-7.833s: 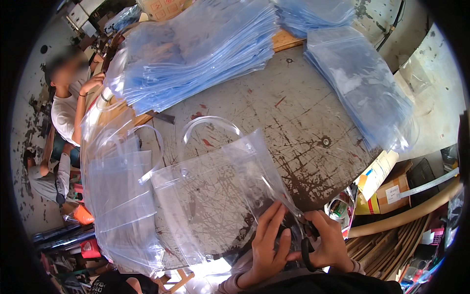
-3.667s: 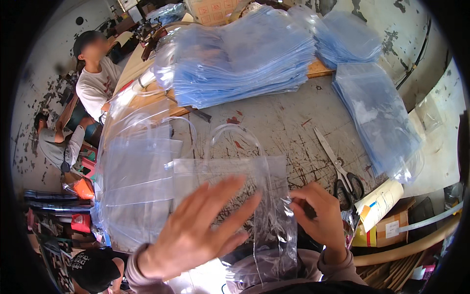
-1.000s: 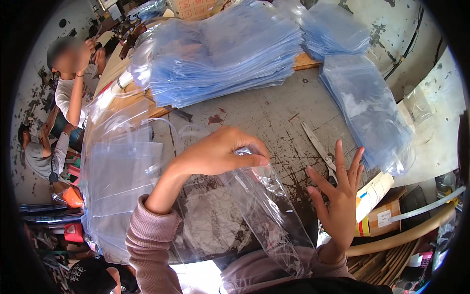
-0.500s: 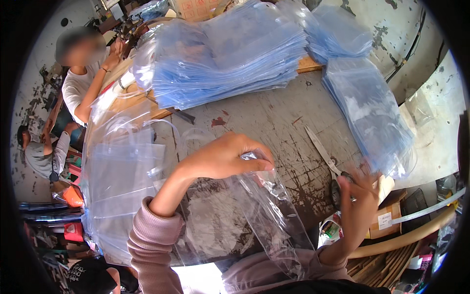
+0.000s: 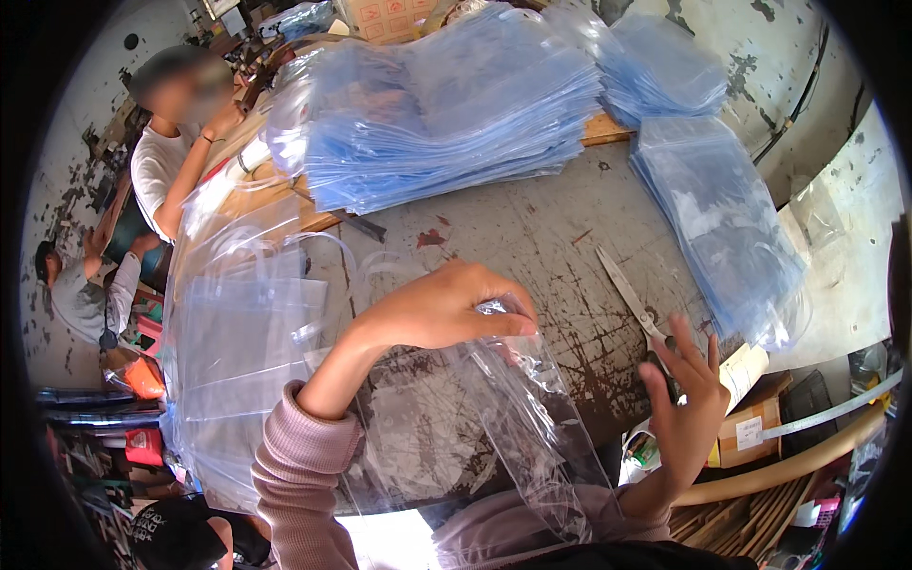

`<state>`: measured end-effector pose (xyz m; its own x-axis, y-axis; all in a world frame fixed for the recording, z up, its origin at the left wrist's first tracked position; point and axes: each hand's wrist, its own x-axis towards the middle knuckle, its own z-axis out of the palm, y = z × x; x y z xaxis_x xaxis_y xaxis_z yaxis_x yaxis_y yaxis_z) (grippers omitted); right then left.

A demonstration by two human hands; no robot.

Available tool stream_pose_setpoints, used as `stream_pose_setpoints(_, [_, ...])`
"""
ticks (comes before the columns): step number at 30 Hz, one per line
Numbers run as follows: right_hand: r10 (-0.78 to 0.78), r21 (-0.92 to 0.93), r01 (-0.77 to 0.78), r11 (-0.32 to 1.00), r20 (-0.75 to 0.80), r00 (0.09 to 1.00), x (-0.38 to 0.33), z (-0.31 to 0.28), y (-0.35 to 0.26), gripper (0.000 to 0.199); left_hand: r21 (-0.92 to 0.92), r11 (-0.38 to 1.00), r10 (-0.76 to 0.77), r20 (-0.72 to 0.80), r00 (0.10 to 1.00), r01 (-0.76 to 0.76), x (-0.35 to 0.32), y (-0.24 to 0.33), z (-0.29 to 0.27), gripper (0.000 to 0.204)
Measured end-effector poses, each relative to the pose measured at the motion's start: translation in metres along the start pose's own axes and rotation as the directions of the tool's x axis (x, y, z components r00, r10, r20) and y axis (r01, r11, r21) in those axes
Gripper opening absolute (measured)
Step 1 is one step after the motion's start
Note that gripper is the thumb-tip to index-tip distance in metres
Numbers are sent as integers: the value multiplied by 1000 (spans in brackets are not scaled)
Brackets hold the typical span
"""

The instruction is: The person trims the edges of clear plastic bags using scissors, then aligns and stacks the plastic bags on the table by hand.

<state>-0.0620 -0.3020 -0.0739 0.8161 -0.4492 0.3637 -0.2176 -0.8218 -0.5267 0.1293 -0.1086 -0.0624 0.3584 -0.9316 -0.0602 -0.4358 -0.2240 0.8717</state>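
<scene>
Clear bag (image 5: 546, 413) in left hand (image 5: 446, 309)

Bag lies across near edge of scratched table (image 5: 532, 218); left thumb and fingers pinch its far end. Right hand (image 5: 689, 404) spread, by scissors (image 5: 628, 295), contact unclear. Beyond: 3 bluish plastic stacks (image 5: 456, 104).

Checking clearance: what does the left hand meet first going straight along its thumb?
Likely the scissors, across the scratched tabletop; the left hand might pass above, its height being unclear.

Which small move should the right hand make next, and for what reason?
Perhaps the right hand should take the loose side of the clear plastic bag: only the left hand pinches it, it looks creased, and the right one is open.
</scene>
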Motion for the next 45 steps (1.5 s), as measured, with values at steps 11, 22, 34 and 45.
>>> stream_pose_setpoints(11, [-56, 60, 107, 992, -553, 831, 2, -9, 22, 35, -14, 999, 33, 84, 996, -32, 0, -4, 4, 24])
stream_pose_setpoints(22, [17, -212, 17, 977, 156, 988, -8, -9, 37, 56, -7, 1000, -27, 188, 982, 29, 4, 0, -3, 21])
stream_pose_setpoints(34, [106, 811, -405, 423, 400, 911, -36, -29, 68, 67, -195, 981, 63, 213, 975, -21, 3, 2, 3, 16])
stream_pose_setpoints(45, [-151, 811, -383, 442, 488, 860, -64, -15, 31, 86, -202, 973, 140, 139, 980, -111, -2, 28, 12, 11])
